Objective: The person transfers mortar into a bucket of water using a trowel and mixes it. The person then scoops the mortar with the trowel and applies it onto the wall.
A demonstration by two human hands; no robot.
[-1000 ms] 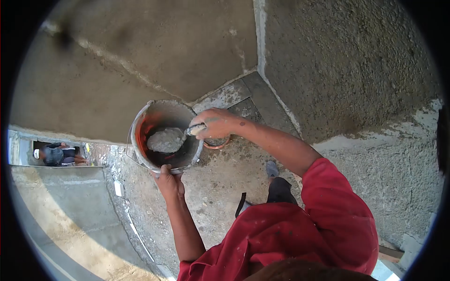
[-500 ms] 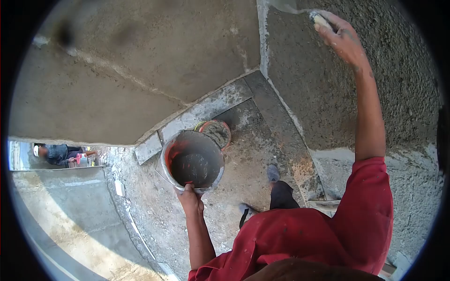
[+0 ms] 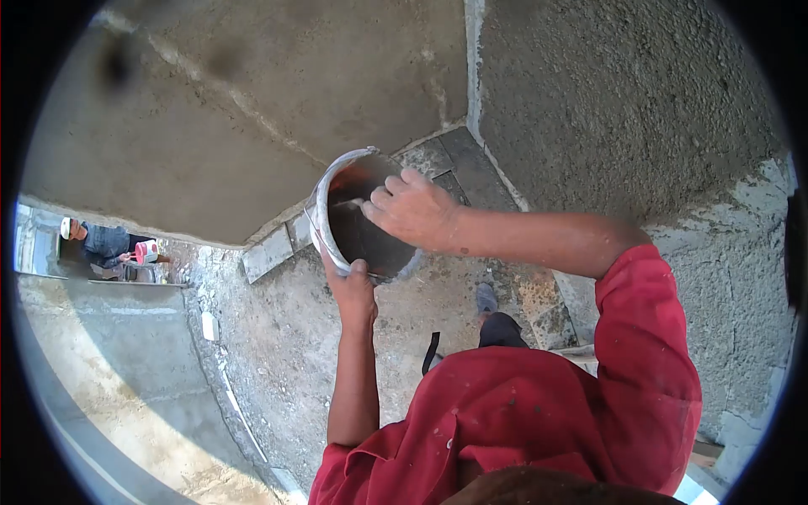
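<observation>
The fingers (image 3: 383, 206) of your right hand (image 3: 421, 219) are curled around what looks like a trowel (image 3: 347, 203), mostly hidden, which points left across the mouth of the bucket (image 3: 353, 240). The bucket lies just left of and beneath those fingers, its mouth seemingly tilted toward them. Your left hand (image 3: 353, 290) is nearer, clasping the bucket's near rim.

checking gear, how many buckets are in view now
2: a pale-rimmed bucket in the left hand, and a pink-and-white bucket with the co-worker at far left. Others may be hidden behind the near one.
</observation>
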